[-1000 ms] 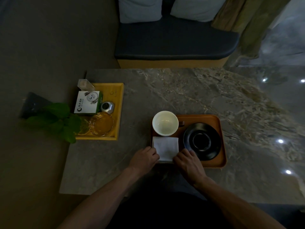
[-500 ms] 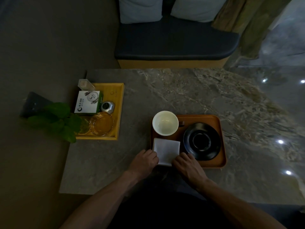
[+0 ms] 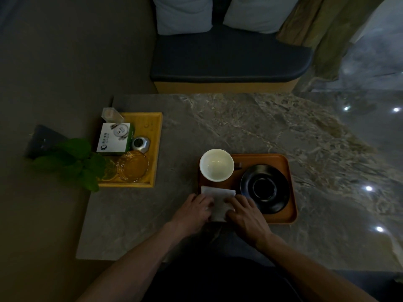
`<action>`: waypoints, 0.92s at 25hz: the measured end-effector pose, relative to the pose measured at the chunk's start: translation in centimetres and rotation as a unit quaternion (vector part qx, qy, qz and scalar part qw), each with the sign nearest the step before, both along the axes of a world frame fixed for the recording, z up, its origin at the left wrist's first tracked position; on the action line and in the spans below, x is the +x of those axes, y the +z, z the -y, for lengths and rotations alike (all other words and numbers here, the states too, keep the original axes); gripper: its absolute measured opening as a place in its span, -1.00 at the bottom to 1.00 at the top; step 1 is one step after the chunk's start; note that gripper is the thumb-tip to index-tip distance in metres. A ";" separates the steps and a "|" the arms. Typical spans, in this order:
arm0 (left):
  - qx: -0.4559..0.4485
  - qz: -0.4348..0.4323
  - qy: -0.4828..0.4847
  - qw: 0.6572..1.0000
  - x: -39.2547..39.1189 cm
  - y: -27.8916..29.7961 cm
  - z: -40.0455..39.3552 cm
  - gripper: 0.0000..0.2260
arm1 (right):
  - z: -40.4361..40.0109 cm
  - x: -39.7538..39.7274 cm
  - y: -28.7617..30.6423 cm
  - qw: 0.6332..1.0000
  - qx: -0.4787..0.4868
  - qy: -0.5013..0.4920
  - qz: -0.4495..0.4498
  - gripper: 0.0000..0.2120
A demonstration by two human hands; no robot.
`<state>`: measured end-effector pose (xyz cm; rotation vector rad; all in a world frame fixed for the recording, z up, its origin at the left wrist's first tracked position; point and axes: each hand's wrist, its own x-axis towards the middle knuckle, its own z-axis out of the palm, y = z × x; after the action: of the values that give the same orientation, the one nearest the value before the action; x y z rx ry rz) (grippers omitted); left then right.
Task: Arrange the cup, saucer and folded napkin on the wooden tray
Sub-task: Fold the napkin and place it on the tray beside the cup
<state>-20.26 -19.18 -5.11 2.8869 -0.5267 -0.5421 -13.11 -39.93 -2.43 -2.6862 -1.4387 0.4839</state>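
A brown wooden tray lies on the marble table. In its far left corner stands a white cup, empty and upright. A black saucer fills the tray's right half. A white folded napkin lies at the tray's near left corner. My left hand presses on its left side and my right hand on its right side, fingers flat on the cloth. Both hands cover the napkin's near edges.
A yellow tray at the table's left holds a white box, a glass ashtray and a small metal pot. Green leaves overhang its left side. A dark cushioned bench stands beyond the table.
Both hands have moved inward onto the napkin, from its outer corners to its top. The napkin has shifted slightly. Cup and saucer have not moved.
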 end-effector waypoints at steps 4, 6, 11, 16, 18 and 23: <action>-0.031 -0.013 0.049 0.998 0.8 0.2 0.5 -0.72 | -0.4 -0.3 -0.5 0.999 -0.010 -0.043 0.000 -0.43; -0.037 -0.010 0.086 0.996 1.4 0.3 0.6 -0.70 | -0.3 -0.6 -1.0 0.998 -0.028 -0.061 -0.009 -0.35; -0.002 0.002 0.087 0.996 1.3 -0.1 0.0 -0.50 | -0.7 -0.4 -1.6 0.998 -0.035 -0.047 0.000 -0.35; 0.019 0.012 0.049 0.999 1.3 -0.5 -1.0 -0.53 | -0.4 0.7 -2.3 0.998 -0.033 -0.024 -0.041 -0.45; 0.041 0.004 0.028 0.999 1.8 -0.6 -1.2 -0.52 | -0.3 1.0 -2.7 0.997 -0.050 -0.011 -0.055 -0.42; 0.037 -0.027 -0.006 0.999 3.3 0.5 -2.0 -0.45 | -0.8 1.7 -2.2 0.996 -0.081 0.018 -0.045 -0.40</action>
<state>-16.93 -17.22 -4.59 2.9302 -0.5275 -0.6540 -11.41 -39.18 -4.62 -2.7237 -1.4866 0.7452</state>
